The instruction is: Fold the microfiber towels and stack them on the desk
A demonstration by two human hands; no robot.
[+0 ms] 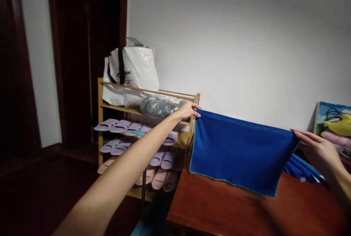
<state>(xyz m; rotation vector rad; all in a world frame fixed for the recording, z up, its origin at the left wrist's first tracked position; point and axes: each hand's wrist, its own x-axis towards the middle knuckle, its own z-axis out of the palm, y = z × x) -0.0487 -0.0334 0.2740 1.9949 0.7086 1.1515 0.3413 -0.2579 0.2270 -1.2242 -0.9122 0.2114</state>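
Note:
A blue cloth (241, 152) with a thin green edge hangs stretched between my hands, over a reddish-brown wooden table (208, 206). My left hand (189, 110) pinches its upper left corner, with the arm reaching across in front of the shoe rack. At the upper right corner, my right hand (315, 144) grips the cloth between thumb and fingers. The cloth's lower edge hangs close to the tabletop; whether it touches I cannot tell. Behind my right hand lies a pile of folded blue cloths (303, 168) on the table, partly hidden.
Left of the table stands a wooden shoe rack (100, 119) with several purple and pink slippers (159, 178). On its top are a white bag (139, 64) and a plastic-wrapped grey bundle (159, 107). A yellow item (340, 124) and a colourful picture panel (326, 109) are at the right.

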